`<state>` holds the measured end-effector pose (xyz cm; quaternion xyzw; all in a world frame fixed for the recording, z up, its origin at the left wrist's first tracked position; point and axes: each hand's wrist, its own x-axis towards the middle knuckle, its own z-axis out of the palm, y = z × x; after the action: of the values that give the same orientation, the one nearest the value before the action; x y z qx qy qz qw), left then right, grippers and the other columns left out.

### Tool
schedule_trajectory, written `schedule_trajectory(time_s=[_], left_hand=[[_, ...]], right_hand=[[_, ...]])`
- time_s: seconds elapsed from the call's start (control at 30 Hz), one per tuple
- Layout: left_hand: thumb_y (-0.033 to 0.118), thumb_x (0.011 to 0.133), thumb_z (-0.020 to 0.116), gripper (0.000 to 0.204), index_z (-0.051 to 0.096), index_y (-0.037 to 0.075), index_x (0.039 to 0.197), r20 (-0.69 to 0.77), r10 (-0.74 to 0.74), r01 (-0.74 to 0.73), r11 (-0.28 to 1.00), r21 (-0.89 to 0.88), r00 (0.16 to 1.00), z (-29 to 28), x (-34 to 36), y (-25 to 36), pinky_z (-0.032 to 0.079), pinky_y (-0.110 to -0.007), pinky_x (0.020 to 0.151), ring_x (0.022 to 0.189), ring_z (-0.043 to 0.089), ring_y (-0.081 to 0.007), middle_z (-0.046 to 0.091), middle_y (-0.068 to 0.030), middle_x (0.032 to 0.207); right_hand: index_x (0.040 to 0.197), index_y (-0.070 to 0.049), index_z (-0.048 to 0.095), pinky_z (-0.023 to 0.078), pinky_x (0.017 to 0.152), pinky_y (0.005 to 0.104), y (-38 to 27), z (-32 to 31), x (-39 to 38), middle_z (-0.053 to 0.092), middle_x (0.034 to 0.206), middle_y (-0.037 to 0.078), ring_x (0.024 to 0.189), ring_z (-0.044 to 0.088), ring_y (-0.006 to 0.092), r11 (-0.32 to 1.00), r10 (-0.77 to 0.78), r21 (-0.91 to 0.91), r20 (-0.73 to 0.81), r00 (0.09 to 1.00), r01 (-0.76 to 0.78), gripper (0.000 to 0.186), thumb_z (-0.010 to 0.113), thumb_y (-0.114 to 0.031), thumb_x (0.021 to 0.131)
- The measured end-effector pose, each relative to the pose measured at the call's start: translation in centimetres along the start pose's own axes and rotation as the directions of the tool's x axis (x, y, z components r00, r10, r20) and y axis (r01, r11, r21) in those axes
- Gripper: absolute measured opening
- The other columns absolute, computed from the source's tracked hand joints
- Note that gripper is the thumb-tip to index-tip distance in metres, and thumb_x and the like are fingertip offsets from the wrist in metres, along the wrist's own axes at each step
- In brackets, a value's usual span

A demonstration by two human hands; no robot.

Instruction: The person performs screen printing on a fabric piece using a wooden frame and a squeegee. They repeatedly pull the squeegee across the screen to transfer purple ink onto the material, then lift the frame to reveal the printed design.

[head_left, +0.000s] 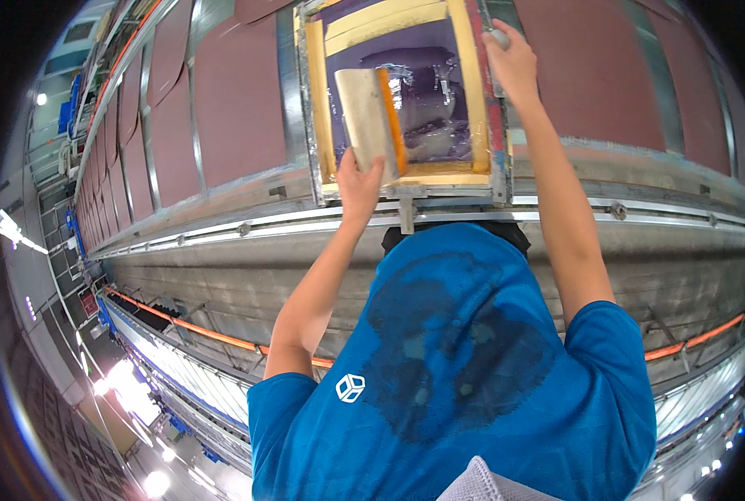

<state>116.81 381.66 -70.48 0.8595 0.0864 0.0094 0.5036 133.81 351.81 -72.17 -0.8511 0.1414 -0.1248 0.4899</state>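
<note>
A screen-printing frame [316, 125] lies ahead of me, its mesh edged with yellow tape [385, 27]. Wet dark purple ink [429, 100] covers much of the mesh. Inside the frame, toward its left, a squeegee [360, 113] with a pale wooden body and an orange blade leans over the ink. My left hand [362, 185] is closed around the squeegee's near end. At the frame's right side, my right hand [514, 65] is closed on a light grey handle [499, 38]; some of its fingers are hidden.
Dark reddish-brown fabric panels [243, 100] lie in a row along the long table, on both sides of the frame. A metal rail [573, 203] runs along the near edge. Behind me, an orange strip [214, 330] borders another long table.
</note>
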Motion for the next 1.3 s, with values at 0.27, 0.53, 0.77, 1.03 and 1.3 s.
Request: schedule_trajectory(time_s=[0.27,0.53,0.77,1.03,1.3], left_hand=[[0.009,0.092,0.07,0.03,0.059,-0.005,0.117,-0.202,-0.195,0.106,0.919,-0.381,0.96,-3.3,-2.2,0.8,0.05,-0.029,0.086,0.096,0.063,-0.014,0.069,-0.01,0.107],[0.0,0.087,0.073,0.039,0.058,-0.005,0.123,-0.17,-0.261,0.115,0.8,-0.589,0.95,-4.2,-1.4,3.2,0.051,-0.03,0.091,0.102,0.065,-0.0163,0.068,-0.0105,0.113],[0.0,0.083,0.077,0.031,0.068,-0.007,0.112,-0.046,-0.227,0.187,0.885,-0.426,0.973,-7.7,0.5,3.4,0.053,-0.027,0.083,0.09,0.067,-0.0134,0.073,-0.0086,0.099],[0.008,0.086,0.075,0.033,0.071,0.001,0.119,0.09,-0.109,0.099,0.989,0.112,0.99,-8.7,0.2,1.2,0.049,-0.025,0.073,0.081,0.056,-0.0059,0.071,-0.0026,0.092],[-0.007,0.07,0.068,0.057,0.071,0.015,0.122,0.254,0.272,-0.344,0.887,0.307,0.928,-7.5,-0.2,-0.3,0.051,-0.038,0.1,0.119,0.064,-0.0285,0.068,-0.0059,0.127]], right_hand=[[0.129,-0.013,0.065,0.052,0.081,0.0339,-2.3,-2.2,-1.7,0.072,0.097,0.012,0.087,0.068,0.0212,0.987,-0.156,0.037,-0.084,0.984,0.159,0.043,0.068,-0.035,0.092],[0.122,-0.013,0.066,0.053,0.081,0.0374,-3.1,-0.3,-3.3,0.073,0.096,0.015,0.087,0.071,0.0254,0.987,-0.088,0.134,-0.017,0.996,0.09,0.033,0.065,-0.031,0.094],[0.116,-0.008,0.068,0.045,0.064,0.0262,-0.1,0.0,-3.4,0.062,0.078,0.001,0.069,0.053,0.0071,0.99,-0.051,0.132,-0.024,0.998,0.054,0.026,0.066,-0.024,0.095],[0.113,-0.012,0.068,0.047,0.06,0.0348,-0.1,-1.6,-5.0,0.059,0.062,0.004,0.054,0.051,0.0138,0.998,0.057,-0.015,-0.032,0.998,-0.057,0.022,0.063,-0.023,0.095],[0.115,-0.013,0.067,0.048,0.064,0.0375,1.6,-0.8,-5.3,0.059,0.061,0.007,0.056,0.056,0.0199,0.988,0.102,-0.113,-0.012,0.995,-0.103,0.024,0.062,-0.026,0.095]])
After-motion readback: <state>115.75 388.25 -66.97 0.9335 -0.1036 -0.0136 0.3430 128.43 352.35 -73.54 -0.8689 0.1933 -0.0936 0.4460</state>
